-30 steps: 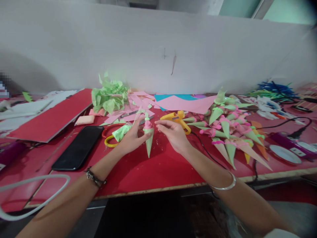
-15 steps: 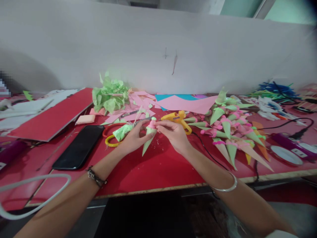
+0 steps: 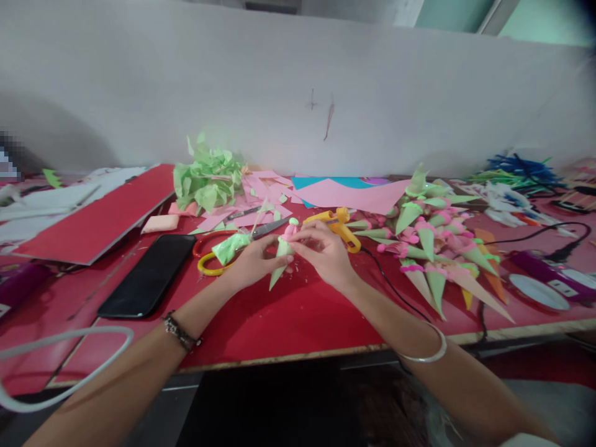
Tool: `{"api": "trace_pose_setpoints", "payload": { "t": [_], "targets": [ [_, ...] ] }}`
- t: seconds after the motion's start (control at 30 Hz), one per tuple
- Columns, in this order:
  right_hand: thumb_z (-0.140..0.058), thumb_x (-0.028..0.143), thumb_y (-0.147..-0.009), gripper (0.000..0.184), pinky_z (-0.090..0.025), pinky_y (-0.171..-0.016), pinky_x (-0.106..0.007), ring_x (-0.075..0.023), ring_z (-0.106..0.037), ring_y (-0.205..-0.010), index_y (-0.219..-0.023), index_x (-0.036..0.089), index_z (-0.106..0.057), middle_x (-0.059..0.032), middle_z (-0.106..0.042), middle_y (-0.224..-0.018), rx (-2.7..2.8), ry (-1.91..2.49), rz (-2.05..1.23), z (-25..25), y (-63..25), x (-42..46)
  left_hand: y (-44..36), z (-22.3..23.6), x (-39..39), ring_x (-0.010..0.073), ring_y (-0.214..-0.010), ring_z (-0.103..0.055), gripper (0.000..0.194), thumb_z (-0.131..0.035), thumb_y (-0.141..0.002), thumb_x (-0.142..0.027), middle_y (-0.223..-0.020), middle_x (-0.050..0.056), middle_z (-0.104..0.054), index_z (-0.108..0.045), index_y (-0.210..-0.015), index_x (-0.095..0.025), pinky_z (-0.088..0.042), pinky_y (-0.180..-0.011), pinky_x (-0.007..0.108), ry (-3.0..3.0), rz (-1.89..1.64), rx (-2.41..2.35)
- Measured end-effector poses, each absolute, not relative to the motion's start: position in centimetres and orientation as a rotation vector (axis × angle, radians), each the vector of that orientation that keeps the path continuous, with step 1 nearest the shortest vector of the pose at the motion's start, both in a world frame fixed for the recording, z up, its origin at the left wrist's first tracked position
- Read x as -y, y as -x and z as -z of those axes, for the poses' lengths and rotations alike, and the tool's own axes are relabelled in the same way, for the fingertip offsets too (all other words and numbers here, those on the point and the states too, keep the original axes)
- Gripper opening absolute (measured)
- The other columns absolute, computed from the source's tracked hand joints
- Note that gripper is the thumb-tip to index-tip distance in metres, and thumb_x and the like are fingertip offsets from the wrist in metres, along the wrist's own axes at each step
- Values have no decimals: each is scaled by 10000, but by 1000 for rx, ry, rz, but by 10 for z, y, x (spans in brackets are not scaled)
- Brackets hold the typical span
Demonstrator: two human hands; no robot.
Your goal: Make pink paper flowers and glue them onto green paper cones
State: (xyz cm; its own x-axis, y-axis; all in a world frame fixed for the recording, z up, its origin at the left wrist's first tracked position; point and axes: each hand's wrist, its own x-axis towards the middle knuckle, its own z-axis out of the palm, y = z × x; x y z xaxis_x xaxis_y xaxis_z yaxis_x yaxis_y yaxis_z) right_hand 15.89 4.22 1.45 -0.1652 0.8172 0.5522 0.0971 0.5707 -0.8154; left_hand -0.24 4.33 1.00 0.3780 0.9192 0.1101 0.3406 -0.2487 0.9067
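Between my hands is a small light-green paper cone (image 3: 281, 257), tip down, with a pink top and a small green ball above it. My left hand (image 3: 254, 262) is closed on the cone's side, thumb across its front. The fingers of my right hand (image 3: 326, 251) pinch the pink part at the cone's rim; whether they hold a separate piece is hidden. Just behind my left hand lie scissors (image 3: 212, 266) with red and yellow handles, a crumpled green piece (image 3: 229, 248) resting over them. A yellow glue gun (image 3: 344, 231) lies behind my right hand.
Many similar cones (image 3: 426, 239) are heaped at the right. A black phone (image 3: 148, 276) and a red board (image 3: 100, 214) lie at the left. Green tissue paper (image 3: 207, 177) and pink sheets (image 3: 351, 195) are at the back. The glue gun's cord (image 3: 395, 287) runs toward the front edge.
The cone's top has shifted slightly right and stands a little more upright. My right fingers have curled closer around its pink part. My left hand keeps its hold.
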Motion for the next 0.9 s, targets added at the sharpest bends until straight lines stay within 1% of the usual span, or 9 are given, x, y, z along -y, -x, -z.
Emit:
{"api": "trace_pose_setpoints", "payload": {
  "t": [0.1, 0.2, 0.3, 0.5, 0.67, 0.83, 0.9],
  "targets": [
    [-614, 177, -704, 94, -454, -631, -239, -103, -506, -731, -754, 235, -668, 2, -481, -786, 1686, 791, -720, -13, -159, -42, 1, -9, -42, 169, -721, -624, 427, -605, -687, -368, -917, 43, -604, -467, -1034, -161, -504, -654, 307, -1696, -866, -1032],
    [-610, 195, -711, 91, -451, -630, -248, -110, -499, -731, -760, 244, -668, 0, -477, -788, 1717, 806, -709, -13, -159, -42, 0, -9, -40, 167, -652, -642, 400, -587, -711, -353, -876, 27, -603, -417, -1029, -182, -516, -624, 323, -1603, -820, -941],
    [-602, 216, -720, 94, -455, -639, -256, -123, -504, -760, -777, 252, -667, -7, -481, -804, 1727, 817, -721, -14, -160, -41, 0, -9, -39, 178, -648, -649, 376, -587, -720, -338, -810, 12, -612, -395, -1011, -197, -520, -610, 324, -1571, -813, -924],
    [-581, 248, -744, 82, -455, -657, -258, -125, -512, -774, -776, 238, -656, -11, -488, -801, 1688, 806, -751, -13, -160, -41, 0, -9, -39, 183, -630, -649, 393, -594, -719, -340, -747, 0, -611, -374, -1016, -204, -526, -591, 327, -1538, -830, -887],
    [-590, 254, -732, 61, -455, -681, -268, -121, -527, -752, -780, 219, -604, -6, -509, -818, 1638, 787, -811, -11, -157, -43, 0, -7, -40, 193, -645, -654, 405, -604, -710, -338, -805, 18, -615, -374, -1014, -203, -529, -589, 336, -1535, -846, -896],
    [-582, 228, -723, 71, -450, -678, -258, -117, -519, -748, -790, 209, -571, -4, -511, -830, 1663, 811, -816, -10, -157, -44, 0, -7, -39, 189, -640, -653, 415, -595, -717, -343, -766, 15, -619, -367, -1031, -197, -526, -592, 327, -1572, -850, -912],
    [-578, 225, -725, 67, -449, -689, -256, -114, -515, -748, -789, 210, -566, -2, -509, -824, 1666, 816, -815, -10, -157, -44, 1, -6, -40, 180, -642, -650, 417, -592, -718, -349, -783, 16, -618, -368, -1035, -197, -524, -604, 322, -1588, -854, -909]
  ]
}}
